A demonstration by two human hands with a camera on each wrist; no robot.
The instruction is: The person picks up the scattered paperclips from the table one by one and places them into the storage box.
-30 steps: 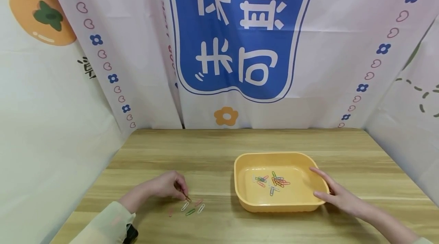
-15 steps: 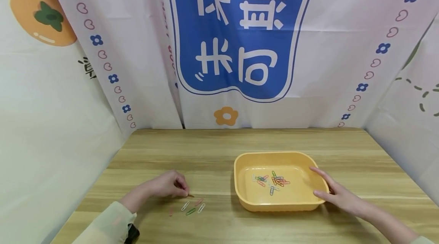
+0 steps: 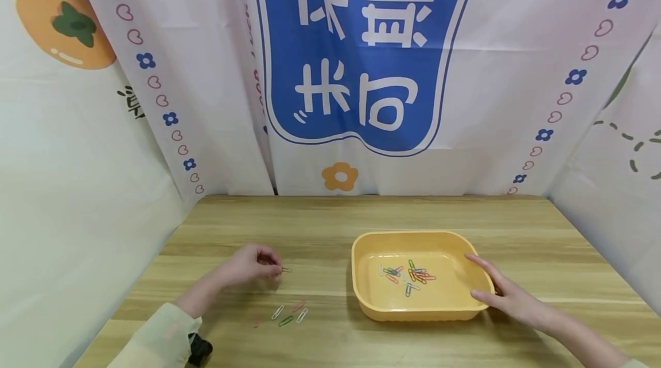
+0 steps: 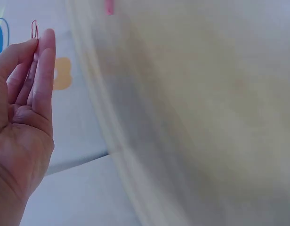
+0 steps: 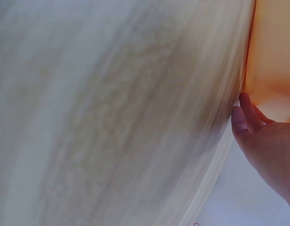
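Note:
My left hand (image 3: pixel 253 266) pinches a red paper clip (image 3: pixel 286 270) between thumb and fingertips, over the left part of the table. In the left wrist view the clip (image 4: pixel 34 29) sticks up past the fingertips. Below that hand lie several loose paper clips: white (image 3: pixel 277 312), green (image 3: pixel 286 321) and pink (image 3: pixel 299 305). My right hand (image 3: pixel 508 296) holds the right side of a yellow plastic basin (image 3: pixel 420 315), thumb and a finger over its rim and the others outside. Inside the basin, several coloured paper clips (image 3: pixel 422 276) lie in a loose cluster.
The wooden table (image 3: pixel 320 219) ends at a printed cloth (image 3: pixel 475 115) hanging behind it, with more cloth at both sides. A black band (image 3: pixel 200 349) shows at the left wrist. One pink clip (image 3: pixel 256 320) lies left of the other loose ones.
My left hand picks the red paper clip up off the table and moves it away from the loose clips, toward the back. My right hand stays on the basin.

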